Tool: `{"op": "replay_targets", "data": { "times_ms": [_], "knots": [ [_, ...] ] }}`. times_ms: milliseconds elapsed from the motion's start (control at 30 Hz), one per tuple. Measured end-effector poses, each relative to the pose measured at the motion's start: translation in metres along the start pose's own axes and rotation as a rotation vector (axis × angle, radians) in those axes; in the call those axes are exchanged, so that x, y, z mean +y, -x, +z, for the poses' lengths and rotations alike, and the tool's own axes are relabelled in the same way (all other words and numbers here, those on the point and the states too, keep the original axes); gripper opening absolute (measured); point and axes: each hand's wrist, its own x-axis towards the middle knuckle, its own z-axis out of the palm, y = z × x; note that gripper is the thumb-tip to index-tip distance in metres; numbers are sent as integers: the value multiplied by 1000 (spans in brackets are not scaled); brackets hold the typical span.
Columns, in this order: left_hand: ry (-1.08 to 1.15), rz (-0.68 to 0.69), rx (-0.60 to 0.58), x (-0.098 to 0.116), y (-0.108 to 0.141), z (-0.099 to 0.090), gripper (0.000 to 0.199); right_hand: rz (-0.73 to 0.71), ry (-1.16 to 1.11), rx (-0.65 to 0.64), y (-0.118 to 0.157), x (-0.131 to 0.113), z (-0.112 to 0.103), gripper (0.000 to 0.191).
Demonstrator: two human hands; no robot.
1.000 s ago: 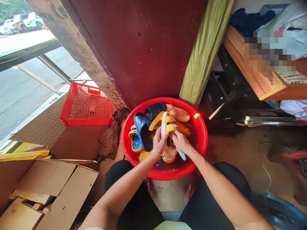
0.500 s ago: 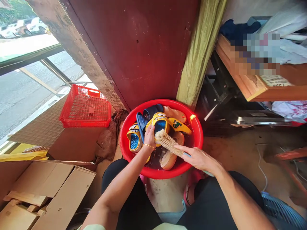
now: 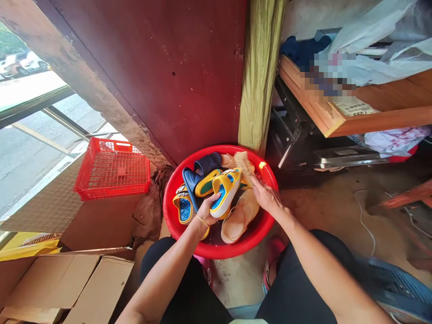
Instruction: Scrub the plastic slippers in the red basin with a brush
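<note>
Looks like a cramped street-level room of a home or small shop, hard to say which. Opens, well left of the tub (image 3: 232, 252), onto a road (image 3: 20, 166) with cars (image 3: 25, 64). Has cartons (image 3: 50, 281) and a crate (image 3: 111, 190) left of the tub, a curtain (image 3: 256, 76) behind it, and a wooden table (image 3: 398, 94) heaped with plastic (image 3: 381, 67) to its right.

The right hand (image 3: 266, 196) hides the bottom end of the brush (image 3: 244, 164). The left hand (image 3: 208, 210) covers part of the yellow sandal (image 3: 227, 194). The brush blocks some of a tan shoe (image 3: 227, 161). Some things (image 3: 332, 81) on the wooden table (image 3: 391, 96) look too blocky to name. The picture's bottom cuts off the cardboard box (image 3: 99, 285). A blurry blue thing (image 3: 398, 283) might be a fan.
</note>
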Motion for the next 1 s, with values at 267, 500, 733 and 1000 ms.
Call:
{"op": "replay_targets", "data": {
  "times_ms": [267, 500, 733, 1000],
  "knots": [
    [-231, 334, 52, -5, 4, 9, 52, -167, 14, 109, 15, -8, 18, 56],
    [-849, 746, 169, -2, 0, -3, 54, -137, -9, 306, 7, 4, 10, 55],
    [-1394, 1019, 371, 5, 10, -16, 56, -132, 137, 92, 10, -1, 10, 54],
    [-1266, 994, 749, 71, 1, -46, 69, 27, -58, 150, -1, 38, 10, 53]
  ]
}}
